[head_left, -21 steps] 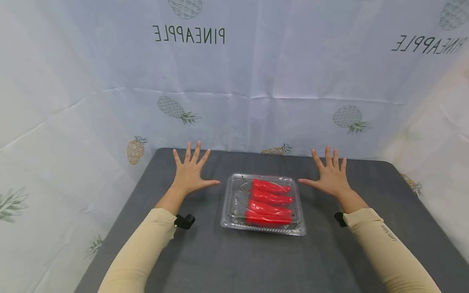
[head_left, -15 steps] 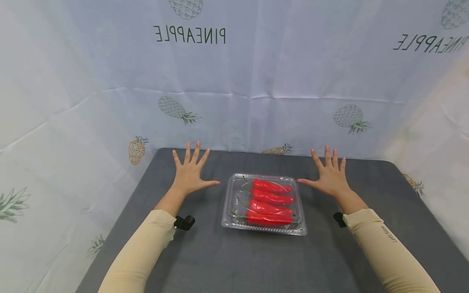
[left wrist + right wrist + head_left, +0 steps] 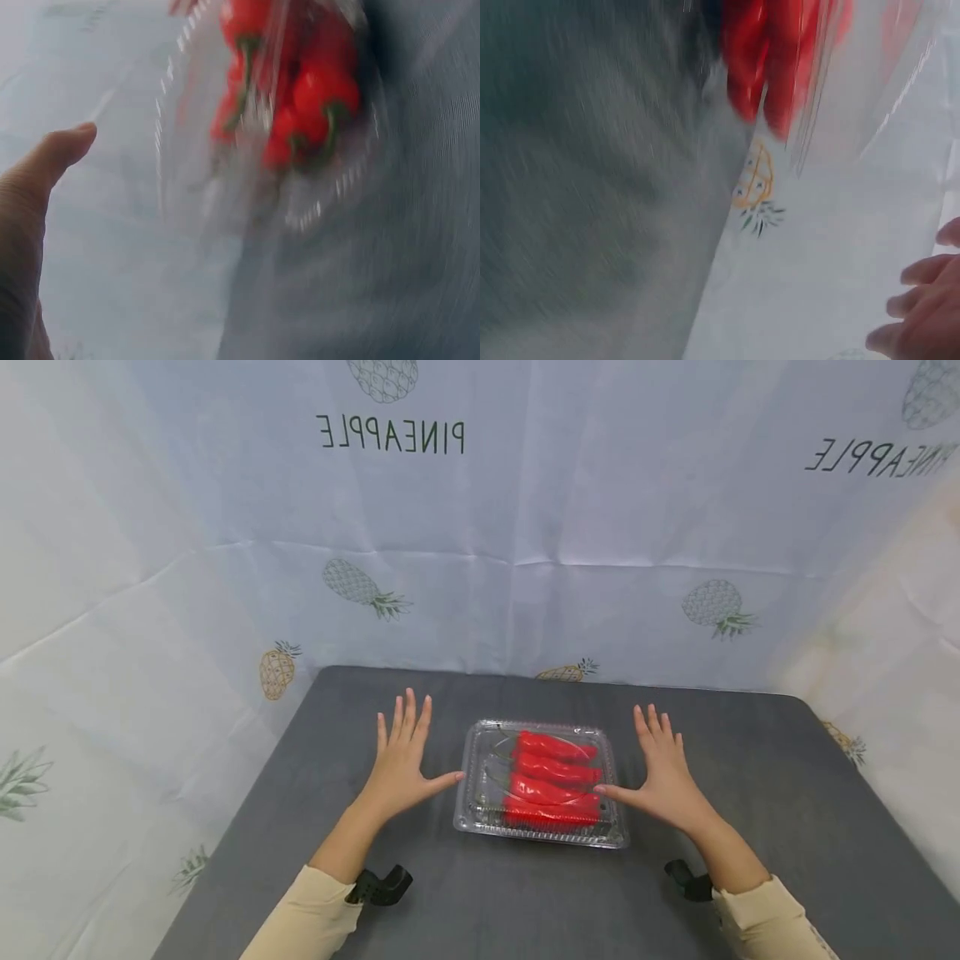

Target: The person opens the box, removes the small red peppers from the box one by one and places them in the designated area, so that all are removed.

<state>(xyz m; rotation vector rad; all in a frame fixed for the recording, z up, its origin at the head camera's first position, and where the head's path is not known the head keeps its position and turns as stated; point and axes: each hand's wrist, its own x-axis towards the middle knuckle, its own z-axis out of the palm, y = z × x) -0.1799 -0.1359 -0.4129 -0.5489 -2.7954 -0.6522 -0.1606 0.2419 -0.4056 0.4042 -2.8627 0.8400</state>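
Note:
A clear plastic clamshell box (image 3: pixel 486 817) sits on the dark grey table, its lid down. Inside, several red chili peppers (image 3: pixel 551 785) with green stems lie side by side. My left hand (image 3: pixel 401 772) is spread at the box's left side, its thumb tip right at the box's edge. On the other side my right hand (image 3: pixel 667 777) has its fingers straight, and its thumb overlaps the box's right edge in the head view. Neither hand holds anything. The box and peppers (image 3: pixel 322 97) look blurred in the left wrist view, with my left thumb (image 3: pixel 64 154) beside them.
The grey table (image 3: pixel 465 902) has rounded far corners. Behind and beside it hangs a white cloth (image 3: pixel 480 510) printed with pineapples and mirrored lettering. A black wrist camera (image 3: pixel 382 887) is strapped to the left wrist, another black camera (image 3: pixel 686 881) to the right.
Both hands have drawn back toward the body and inward, closer to the box's two sides. Their fingers are less widely spread. The box has stayed in place.

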